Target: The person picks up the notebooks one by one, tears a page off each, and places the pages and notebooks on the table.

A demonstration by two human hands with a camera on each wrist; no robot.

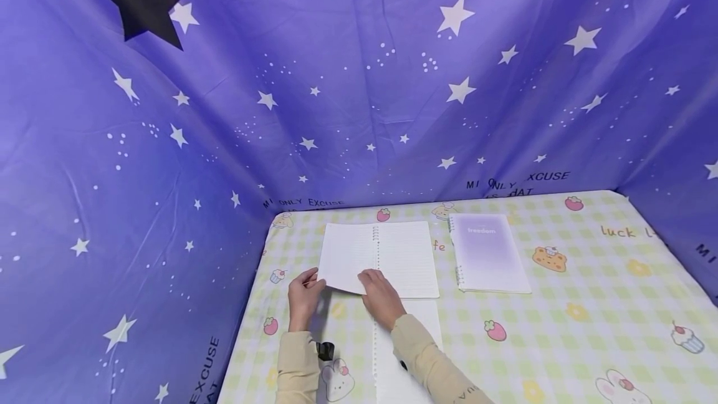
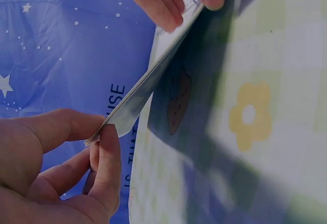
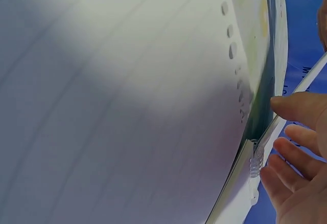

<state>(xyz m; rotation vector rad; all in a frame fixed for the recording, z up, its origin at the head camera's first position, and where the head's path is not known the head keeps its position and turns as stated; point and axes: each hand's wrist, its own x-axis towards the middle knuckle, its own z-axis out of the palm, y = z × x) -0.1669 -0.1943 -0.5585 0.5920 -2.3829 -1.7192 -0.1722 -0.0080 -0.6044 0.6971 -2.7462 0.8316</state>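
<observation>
Pinching a lower corner, the left hand [image 1: 305, 298] holds up the open ring-bound notebook [image 1: 405, 262], left of the "freedom" notebook [image 1: 490, 260]; the right hand [image 1: 383, 298] pinches its edge beside the rings [image 1: 376, 234], probably for steadiness.

Smooth paper pages [image 1: 344, 254] (matt), translucent plastic rings [image 3: 256, 166]
</observation>
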